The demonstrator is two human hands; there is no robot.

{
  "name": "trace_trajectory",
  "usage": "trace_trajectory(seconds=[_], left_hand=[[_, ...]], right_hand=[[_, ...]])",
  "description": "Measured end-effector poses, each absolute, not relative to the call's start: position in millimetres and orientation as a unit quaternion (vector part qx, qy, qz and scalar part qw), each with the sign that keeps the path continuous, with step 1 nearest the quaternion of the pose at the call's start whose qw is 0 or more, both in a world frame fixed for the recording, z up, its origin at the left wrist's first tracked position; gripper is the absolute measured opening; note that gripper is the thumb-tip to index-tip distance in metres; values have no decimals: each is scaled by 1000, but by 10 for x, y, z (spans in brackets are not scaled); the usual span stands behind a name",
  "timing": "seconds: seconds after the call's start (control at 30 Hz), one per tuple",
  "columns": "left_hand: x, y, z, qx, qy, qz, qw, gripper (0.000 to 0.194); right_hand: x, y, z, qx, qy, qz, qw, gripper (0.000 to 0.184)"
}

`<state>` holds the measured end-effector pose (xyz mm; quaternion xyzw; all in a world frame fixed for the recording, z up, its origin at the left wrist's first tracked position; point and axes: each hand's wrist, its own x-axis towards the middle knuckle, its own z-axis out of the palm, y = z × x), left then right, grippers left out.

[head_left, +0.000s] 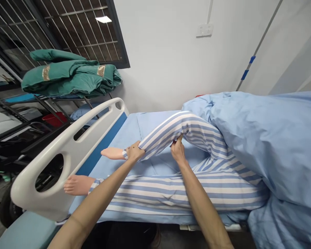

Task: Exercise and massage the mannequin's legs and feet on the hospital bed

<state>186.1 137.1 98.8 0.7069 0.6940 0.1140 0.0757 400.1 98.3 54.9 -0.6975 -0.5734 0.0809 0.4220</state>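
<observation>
Past the straight leg [155, 195] on the bed [134, 128], the left hand [134, 152] was wrapped around the bent leg [163, 136] near its ankle [124, 154]; the right hand [178, 150] curled under the knee [185, 121], its grip unclear. The bent leg seemed heavy, firm (trouser cloth [202, 133] could slip), best supported at both joints.

Both bare arms outstretched forward, left hand [134, 151] and right hand [178, 149] gripping.

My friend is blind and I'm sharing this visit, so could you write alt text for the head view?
A person's left hand grips a bent leg in striped trousers near the ankle; the right hand is under its knee. The other leg lies straight on a blue-sheeted bed.
</observation>
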Motion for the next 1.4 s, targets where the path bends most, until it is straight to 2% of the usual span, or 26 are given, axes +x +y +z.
trace_trajectory(seconds=[0.17,0.4,0.63,0.83,0.93,1.03,1.13,1.4], left_hand=[[2306,1321,940,685,703,138,130,37],[2323,1323,906,679,705,138,153,37],[2003,1402,1264,711,689,91,108,41],[1546,1442,1684,727,685,47,8,42],[1295,1409,1869,739,671,19,-55,37],[1125,1344,2012,757,641,7,-124,31],[1073,1288,2094,773,616,-1,-151,29],[1108,1269,2123,776,613,-11,-148,27]], right_hand=[[3991,933,593,-729,-546,62,409,73],[3980,924,586,-718,-546,44,430,70],[3985,934,499,-692,-554,60,459,69],[3979,952,455,-670,-555,122,478,68],[3935,954,397,-671,-577,132,447,56],[3850,953,300,-676,-628,162,349,37],[3775,946,216,-661,-671,193,275,33],[3761,931,256,-670,-673,180,256,28]])
